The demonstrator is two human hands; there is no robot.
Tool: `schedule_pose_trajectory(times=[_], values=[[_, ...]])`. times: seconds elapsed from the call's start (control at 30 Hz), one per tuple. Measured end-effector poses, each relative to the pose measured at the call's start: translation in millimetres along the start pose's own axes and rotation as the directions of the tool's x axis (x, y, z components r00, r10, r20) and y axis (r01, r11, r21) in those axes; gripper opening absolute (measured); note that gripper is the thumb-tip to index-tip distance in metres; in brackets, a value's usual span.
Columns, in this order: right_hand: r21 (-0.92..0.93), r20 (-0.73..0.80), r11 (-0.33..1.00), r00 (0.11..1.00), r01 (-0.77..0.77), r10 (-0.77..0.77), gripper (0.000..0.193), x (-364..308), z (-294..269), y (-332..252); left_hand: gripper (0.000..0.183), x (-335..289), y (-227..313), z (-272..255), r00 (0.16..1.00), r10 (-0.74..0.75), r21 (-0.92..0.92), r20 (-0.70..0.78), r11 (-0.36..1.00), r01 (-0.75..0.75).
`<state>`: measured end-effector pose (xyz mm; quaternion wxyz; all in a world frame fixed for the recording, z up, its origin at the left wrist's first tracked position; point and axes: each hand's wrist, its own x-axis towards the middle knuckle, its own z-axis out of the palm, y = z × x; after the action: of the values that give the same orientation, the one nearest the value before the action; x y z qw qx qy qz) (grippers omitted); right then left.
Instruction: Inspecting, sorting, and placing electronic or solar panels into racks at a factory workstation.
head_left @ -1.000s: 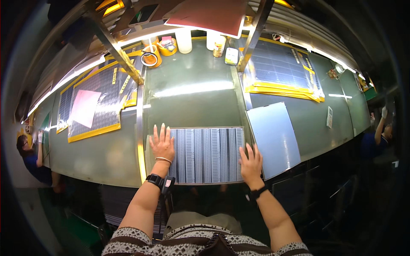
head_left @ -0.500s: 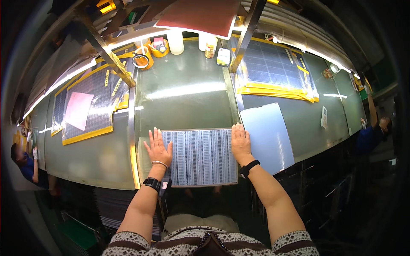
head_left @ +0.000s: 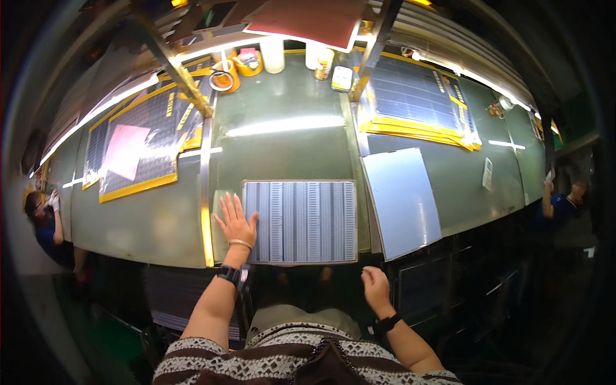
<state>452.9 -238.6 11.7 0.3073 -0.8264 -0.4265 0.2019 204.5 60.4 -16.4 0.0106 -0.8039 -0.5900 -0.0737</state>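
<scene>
A flat rectangular panel (head_left: pixel 300 221) printed with fine grey-blue striped patterns lies at the near edge of the glass-topped table. My left hand (head_left: pixel 236 223) rests flat at the panel's left edge, fingers spread, holding nothing. Off the table's front edge, below and right of the panel, my right hand (head_left: pixel 376 287) hangs in the air with its fingers curled in; nothing shows in it. Just right of the patterned panel lies a plain pale-blue sheet (head_left: pixel 404 202), set at a slant.
Yellow-edged film sheets lie in a stack (head_left: pixel 417 102) at the right and in another pile (head_left: pixel 144 163) at the left, topped by a pink sheet (head_left: pixel 126 151). Tape rolls (head_left: pixel 224 78) and white bottles (head_left: pixel 273 58) stand at the back. Metal posts divide the table; co-workers flank it.
My right hand has left the panel's right edge and come back toward my body, its fingers curling. My left hand stays on the panel. The whole view has shifted slightly.
</scene>
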Motion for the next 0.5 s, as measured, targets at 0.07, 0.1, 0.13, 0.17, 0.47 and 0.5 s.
schedule_pose_trajectory(times=[0.07, 0.1, 0.13, 0.17, 0.47, 0.5], values=[[0.500, 0.279, 0.695, 0.856, -0.516, 0.435, 0.021, 23, 3, 13, 0.075, -42, -6, -13, 1.000, -0.005, -0.036, -0.010, 0.999, 0.004], [0.567, 0.370, 0.592, 0.820, -0.572, 0.437, 0.022, 33, 6, 15, 0.074, -64, -8, -21, 0.999, -0.017, -0.063, -0.047, 0.998, 0.014], [0.616, 0.463, 0.481, 0.781, -0.624, 0.420, 0.024, 42, 11, 17, 0.067, -81, -12, -24, 0.991, -0.070, -0.091, -0.111, 0.994, 0.060], [0.635, 0.494, 0.408, 0.751, -0.656, 0.438, 0.022, 47, 18, 22, 0.062, -97, -12, -26, 0.981, -0.190, -0.045, -0.037, 0.981, 0.188], [0.598, 0.655, 0.349, 0.691, -0.722, 0.306, 0.013, 45, 13, 28, 0.032, -125, -20, 15, 0.687, -0.447, -0.711, 0.573, 0.145, 0.688], [0.573, 0.663, 0.367, 0.678, -0.733, 0.317, 0.012, 47, 8, 23, 0.031, -125, -18, 5, 0.700, -0.452, -0.674, 0.554, 0.251, 0.695]])
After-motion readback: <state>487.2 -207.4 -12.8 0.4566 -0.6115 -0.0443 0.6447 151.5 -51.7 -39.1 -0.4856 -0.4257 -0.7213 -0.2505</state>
